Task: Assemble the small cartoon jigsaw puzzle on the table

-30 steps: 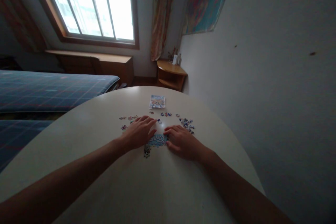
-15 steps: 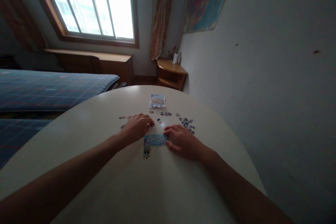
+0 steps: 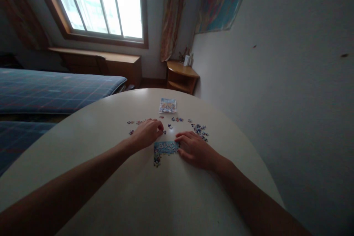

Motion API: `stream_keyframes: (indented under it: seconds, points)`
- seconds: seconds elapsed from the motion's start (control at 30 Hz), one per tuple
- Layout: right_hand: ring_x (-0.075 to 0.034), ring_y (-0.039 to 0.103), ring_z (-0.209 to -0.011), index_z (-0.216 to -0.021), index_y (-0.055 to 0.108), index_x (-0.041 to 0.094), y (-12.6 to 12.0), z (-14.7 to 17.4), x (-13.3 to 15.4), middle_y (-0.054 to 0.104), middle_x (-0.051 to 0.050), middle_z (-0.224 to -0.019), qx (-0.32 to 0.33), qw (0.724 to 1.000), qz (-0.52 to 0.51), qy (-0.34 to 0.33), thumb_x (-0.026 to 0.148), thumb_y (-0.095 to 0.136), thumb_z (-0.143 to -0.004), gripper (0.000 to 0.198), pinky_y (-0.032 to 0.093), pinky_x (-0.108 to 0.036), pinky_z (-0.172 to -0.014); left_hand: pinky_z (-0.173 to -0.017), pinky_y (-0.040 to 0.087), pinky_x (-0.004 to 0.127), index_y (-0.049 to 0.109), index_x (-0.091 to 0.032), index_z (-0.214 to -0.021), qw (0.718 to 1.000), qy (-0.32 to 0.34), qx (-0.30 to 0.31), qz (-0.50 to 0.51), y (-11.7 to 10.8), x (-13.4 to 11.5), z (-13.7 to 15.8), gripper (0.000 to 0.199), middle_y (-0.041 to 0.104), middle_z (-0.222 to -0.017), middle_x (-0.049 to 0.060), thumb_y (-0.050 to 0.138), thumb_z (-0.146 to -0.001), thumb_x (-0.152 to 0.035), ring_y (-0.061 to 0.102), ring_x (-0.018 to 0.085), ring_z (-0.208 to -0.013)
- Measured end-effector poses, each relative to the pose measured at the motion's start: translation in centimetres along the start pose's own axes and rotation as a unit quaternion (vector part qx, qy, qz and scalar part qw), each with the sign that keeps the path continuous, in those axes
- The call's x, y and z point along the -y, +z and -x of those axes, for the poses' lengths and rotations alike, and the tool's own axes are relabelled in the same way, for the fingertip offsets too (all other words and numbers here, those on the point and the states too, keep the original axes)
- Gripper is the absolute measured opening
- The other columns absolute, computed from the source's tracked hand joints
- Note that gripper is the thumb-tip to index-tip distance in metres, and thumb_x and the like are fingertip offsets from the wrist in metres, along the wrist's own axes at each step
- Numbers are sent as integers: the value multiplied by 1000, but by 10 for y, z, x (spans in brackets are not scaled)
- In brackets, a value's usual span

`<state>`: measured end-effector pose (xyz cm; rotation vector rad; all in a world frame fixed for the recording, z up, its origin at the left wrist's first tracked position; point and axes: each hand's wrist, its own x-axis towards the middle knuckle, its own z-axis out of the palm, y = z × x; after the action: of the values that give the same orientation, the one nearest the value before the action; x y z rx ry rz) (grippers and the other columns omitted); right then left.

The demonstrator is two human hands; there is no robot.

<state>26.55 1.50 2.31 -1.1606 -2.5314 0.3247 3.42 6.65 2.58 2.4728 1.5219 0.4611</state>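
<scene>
Hands: L hand (image 3: 148,132) is curled, thumb + fingertips nearly together at a small loose pc (image 3: 165,132), just beyond the joined puzzle section (image 3: 166,147) (ref.); I can't tell if the pc is pinched or only touched. R hand (image 3: 197,151) is part open, palm down, fingertips at ref.'s right end; I see no firm grip. Ref. lies flat on the white table (image 3: 124,191), w/ a short leg of joined pcs on the near side at its left end. Loose cluster (image 3: 199,129) sits beyond and right of ref.; picture card (image 3: 167,106) lies farther beyond it.

Handling (my est.): pcs are light, thin, stiff, prob. card; tabs may bend. Smooth tabletop likely lets them slip. Grip single pcs by opp. edges, thumb + index. Don't lift ref. by one end, since joints may part; support both sides.

Vis. limits: L hand hides some pcs left of ref.; R hand covers part of ref.'s right end. Print on loose pcs is too small to make out. Both forearms run out of frame.
</scene>
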Motion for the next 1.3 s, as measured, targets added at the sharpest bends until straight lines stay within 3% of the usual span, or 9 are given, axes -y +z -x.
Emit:
stream_keyframes:
  seconds: [0.23, 0.4, 0.6, 0.7, 0.9, 1.3]
  points:
    - [-24, 53, -118, -113, 61, 19, 7, 0, -1, 63, -10, -123, -19, 1000, 8, 6, 24, 62, -86, 27, 39, -43, -105, -78, 46, 32, 68, -20, -91, 998, 4, -24, 51, 3, -6, 13, 9, 71, -88, 4, 61, -86, -18, 63, 22, -87]
    - [-24, 55, -116, -110, 65, 21, 11, -4, 3, 65, -8, -120, -76, 996, -23, 35, 25, 66, -86, 24, 39, -42, -103, -83, 46, 32, 69, -23, -91, 989, 18, -51, 139, 8, -21, 30, 8, 72, -90, 1, 62, -88, -22, 64, 20, -90]
    - [-18, 67, -90, -95, 72, 23, -3, -6, 14, 74, -2, -92, -102, 982, -145, 67, 28, 65, -87, 11, 46, -33, -87, -86, 47, 35, 69, -24, -90, 977, -2, -68, 205, 17, -36, 42, 6, 72, -92, 0, 63, -88, -23, 64, 21, -93]
    - [-15, 68, -81, -90, 73, 22, -12, -3, 17, 75, 0, -86, -61, 973, -190, 114, 27, 65, -87, 10, 48, -28, -79, -85, 49, 35, 67, -23, -91, 979, 14, -84, 186, 20, -38, 47, 6, 71, -93, 1, 62, -89, -21, 64, 21, -92]
    - [-15, 67, -72, -82, 75, 20, -24, 3, 22, 75, -2, -78, 6, 961, -203, 190, 27, 68, -82, 10, 48, -25, -67, -92, 51, 43, 63, -21, -109, 978, 172, -84, 88, 25, -34, 63, 20, 68, -112, 6, 56, -91, -16, 62, 22, -102]
    - [-14, 65, -66, -82, 77, 22, -14, 3, 17, 74, -1, -74, 26, 961, -161, 225, 28, 67, -81, 11, 44, -24, -60, -92, 52, 48, 61, -24, -118, 977, 210, -38, 23, 25, -35, 64, 32, 64, -118, 6, 57, -88, -13, 58, 25, -106]
